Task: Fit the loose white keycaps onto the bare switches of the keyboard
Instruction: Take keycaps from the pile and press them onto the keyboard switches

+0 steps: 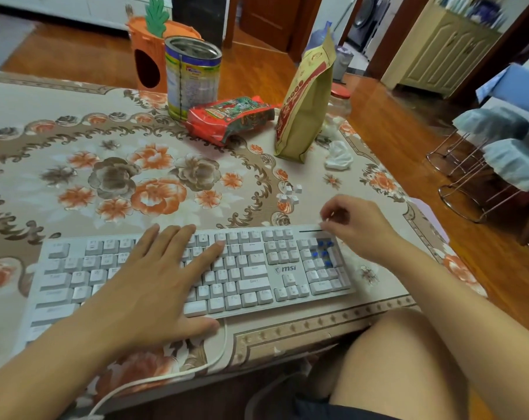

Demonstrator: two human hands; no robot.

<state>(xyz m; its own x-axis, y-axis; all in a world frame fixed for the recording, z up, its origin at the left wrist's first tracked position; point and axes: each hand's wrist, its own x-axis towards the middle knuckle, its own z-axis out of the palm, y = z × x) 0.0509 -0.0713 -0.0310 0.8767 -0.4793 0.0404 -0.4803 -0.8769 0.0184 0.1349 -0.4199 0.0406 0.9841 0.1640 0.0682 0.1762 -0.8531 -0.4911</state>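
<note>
Bare knee is seen nearest, tucked under the near edge of the table, toward its near right corner.

Left hand is laid flat across the middle of the MSI keyboard, fingers straight and spread, nothing held. Judged to be pressing the board down so it does not slide while a cap is pushed on.

Right hand is held over the keyboard's far right corner, fingers curled, thumb and forefinger pinched on a small white keycap. The cap is blurred; its orientation cannot be told. It is poised just beyond the bare blue switches of the number pad, apparently for seating on one of them.

Several switches are still uncovered, so the task is judged partly done.

Loose white keycaps are piled on the tablecloth beyond the keyboard, near the right hand, presumably kept within short reach.

White cable is run off the near edge.

Toward the far edge are noted: tin can, red snack packet, kraft paper pouch, red-lidded glass jar, crumpled tissue.
</note>
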